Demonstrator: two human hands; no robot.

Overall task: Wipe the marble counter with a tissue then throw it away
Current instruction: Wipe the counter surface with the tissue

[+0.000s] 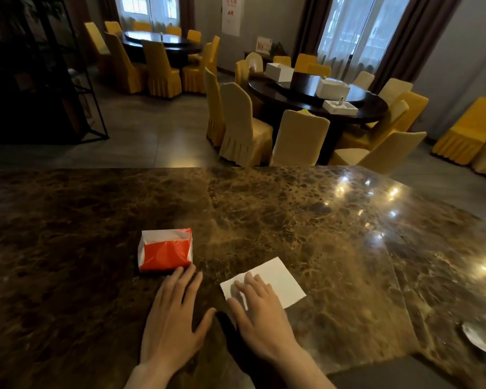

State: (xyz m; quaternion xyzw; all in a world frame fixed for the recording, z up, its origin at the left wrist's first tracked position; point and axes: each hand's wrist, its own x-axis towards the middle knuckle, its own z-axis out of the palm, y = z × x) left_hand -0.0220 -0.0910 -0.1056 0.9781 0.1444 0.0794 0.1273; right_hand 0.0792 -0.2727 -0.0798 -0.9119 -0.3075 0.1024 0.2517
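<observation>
A white square tissue (278, 279) lies flat on the dark brown marble counter (306, 214). My right hand (260, 315) rests palm down on the tissue's near left part, fingers spread, pressing it to the stone. My left hand (174, 318) lies flat on the bare counter beside it, fingers apart. The left fingertips touch the near edge of a red and white tissue pack (166, 249), which sits open at the top, just left of the tissue.
A shiny metal dish (480, 339) sits at the counter's right edge. Beyond the counter's far edge are round dark dining tables (373, 108) ringed by yellow-covered chairs (242, 124). A dark shelf frame (40, 80) stands at far left.
</observation>
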